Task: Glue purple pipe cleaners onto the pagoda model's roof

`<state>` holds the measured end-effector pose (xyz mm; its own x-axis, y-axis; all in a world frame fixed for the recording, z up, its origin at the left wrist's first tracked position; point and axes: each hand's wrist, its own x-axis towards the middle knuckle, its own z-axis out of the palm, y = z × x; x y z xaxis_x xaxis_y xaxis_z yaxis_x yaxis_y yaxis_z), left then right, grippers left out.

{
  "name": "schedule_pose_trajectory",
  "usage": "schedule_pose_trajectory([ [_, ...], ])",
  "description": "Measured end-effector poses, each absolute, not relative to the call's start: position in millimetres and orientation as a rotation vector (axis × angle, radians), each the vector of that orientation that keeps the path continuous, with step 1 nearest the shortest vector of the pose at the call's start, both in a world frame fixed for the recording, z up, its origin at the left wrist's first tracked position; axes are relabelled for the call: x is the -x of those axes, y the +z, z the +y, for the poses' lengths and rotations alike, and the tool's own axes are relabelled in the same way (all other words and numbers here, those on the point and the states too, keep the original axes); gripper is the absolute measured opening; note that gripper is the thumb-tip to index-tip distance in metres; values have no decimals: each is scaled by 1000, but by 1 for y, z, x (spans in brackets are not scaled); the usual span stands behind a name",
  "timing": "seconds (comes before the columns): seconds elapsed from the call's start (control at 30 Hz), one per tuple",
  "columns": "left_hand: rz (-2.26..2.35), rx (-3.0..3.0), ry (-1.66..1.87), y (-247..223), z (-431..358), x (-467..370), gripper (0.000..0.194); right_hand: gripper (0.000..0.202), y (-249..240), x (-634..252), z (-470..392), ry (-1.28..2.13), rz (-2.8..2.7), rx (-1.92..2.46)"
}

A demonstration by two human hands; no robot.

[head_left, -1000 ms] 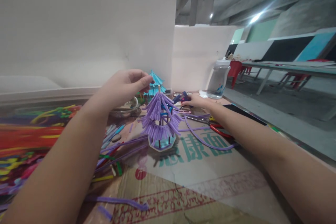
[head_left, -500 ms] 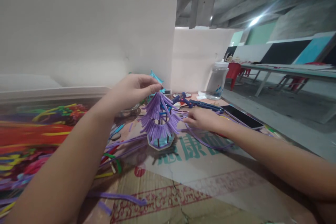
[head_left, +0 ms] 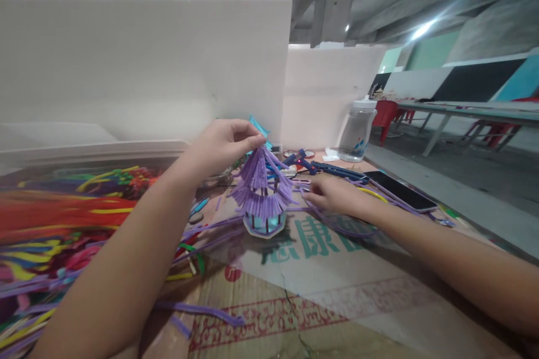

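Note:
A small two-tiered pavilion model point(head_left: 264, 205) with roofs of purple pipe cleaners, thin dark posts and a pale many-sided base is at the middle. The thumb and fingers of my left hand point(head_left: 229, 146) pinch its peak. To the right of its lower roof, my right hand point(head_left: 332, 195) is low over the board with its fingers curled together. Whatever those fingers hold, if anything, is hidden. Purple pipe cleaners point(head_left: 337, 227) lie around and under the right hand. A turquoise roofed piece point(head_left: 257, 126) shows partly behind the left fingertips.
At left, a clear-lidded box point(head_left: 96, 148) holds many coloured pipe cleaners. A blue glue gun point(head_left: 305, 162), dark blue pliers-like tool point(head_left: 339, 170), phone point(head_left: 400, 190) and water bottle point(head_left: 357, 132) stand or lie at right. White panels point(head_left: 147, 67) rise behind. Loose purple strips point(head_left: 206, 309) lie in front.
The whole view has shifted slightly, moving the scene to the right. My right fingertips are a little farther from the roof edge. My left hand keeps its pinch on the peak.

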<state>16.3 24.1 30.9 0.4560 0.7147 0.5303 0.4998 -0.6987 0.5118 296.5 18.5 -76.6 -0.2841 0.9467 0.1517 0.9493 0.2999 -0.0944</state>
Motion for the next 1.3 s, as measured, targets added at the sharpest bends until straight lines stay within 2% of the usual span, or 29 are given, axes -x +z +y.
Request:
schedule_pose_trajectory([
  [0.07, 1084, -2443, 1096, 33, 22, -15, 27, 34, -81, -296, 19, 31, -2378, 1777],
  [0.2, 1146, -2464, 1069, 35, 20, -12, 27, 14, -93, -293, 23, 222, -2365, 1727],
  [0.27, 1154, -2479, 1033, 35, 21, -11, 29, 11, -91, -291, 24, 308, -2331, 1653],
  [0.47, 1106, -2508, 936, 33, 25, -7, 32, 15, -52, -289, 9, 542, -2030, 1390],
  [0.6, 1091, -2474, 955, 33, 27, -6, 33, 8, -26, -283, -4, 611, -1812, 1151],
  [0.73, 1113, -2472, 1155, 35, 23, -8, 35, 22, -5, -265, -17, 601, -1851, 1056],
  [0.9, 991, -2587, 1459, 36, 11, -16, 37, 19, 10, -238, -28, 658, -1876, 980],
  [1.13, 904, -2739, 1306, 36, 5, -20, 24, 20, 10, -223, -27, 739, -1871, 880],
  [1.3, 995, -2688, 1317, 36, 8, -18, 25, 26, 4, -226, -28, 724, -1875, 894],
])
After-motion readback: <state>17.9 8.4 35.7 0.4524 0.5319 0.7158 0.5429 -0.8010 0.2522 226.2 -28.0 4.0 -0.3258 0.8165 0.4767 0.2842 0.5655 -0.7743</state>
